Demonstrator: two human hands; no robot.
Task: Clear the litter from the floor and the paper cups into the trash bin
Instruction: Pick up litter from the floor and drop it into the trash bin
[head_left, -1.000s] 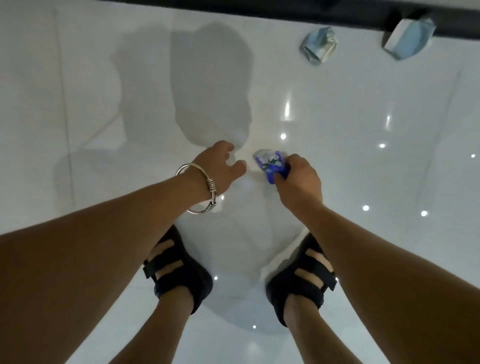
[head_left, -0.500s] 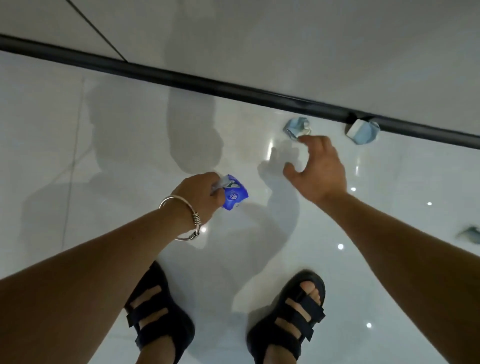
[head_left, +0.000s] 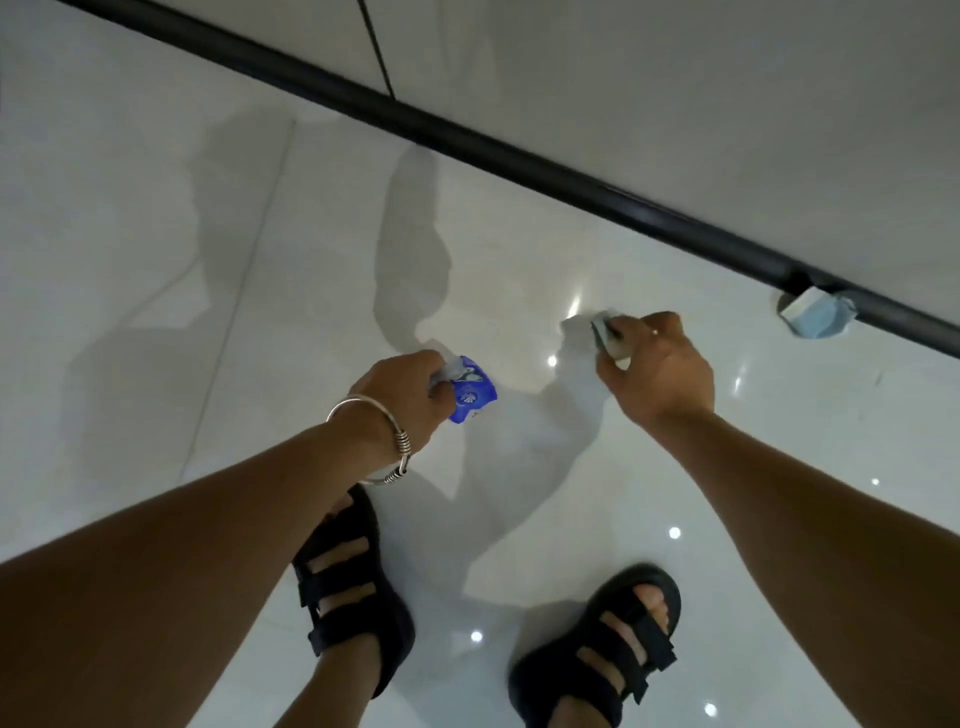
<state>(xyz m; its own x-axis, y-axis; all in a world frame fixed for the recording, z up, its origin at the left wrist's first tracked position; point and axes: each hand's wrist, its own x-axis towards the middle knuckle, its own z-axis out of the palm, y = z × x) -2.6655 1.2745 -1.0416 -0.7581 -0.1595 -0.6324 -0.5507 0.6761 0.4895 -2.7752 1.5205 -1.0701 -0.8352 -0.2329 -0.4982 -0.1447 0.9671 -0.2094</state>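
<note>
The glossy white floor (head_left: 156, 260) lies open to the left and ahead, bounded by a black baseboard (head_left: 519, 156) running diagonally under the wall. Against that strip, off to the right, sits a pale blue crumpled piece (head_left: 818, 314) — well apart from both hands. Black sandals (head_left: 348, 587) stand below the arms. The left hand (head_left: 405, 395) grips a blue wrapper (head_left: 470, 397). Half a second ago the right hand (head_left: 660, 369) reached with spread fingers — now they curl round a crumpled scrap (head_left: 605, 335) down at the floor.
</note>
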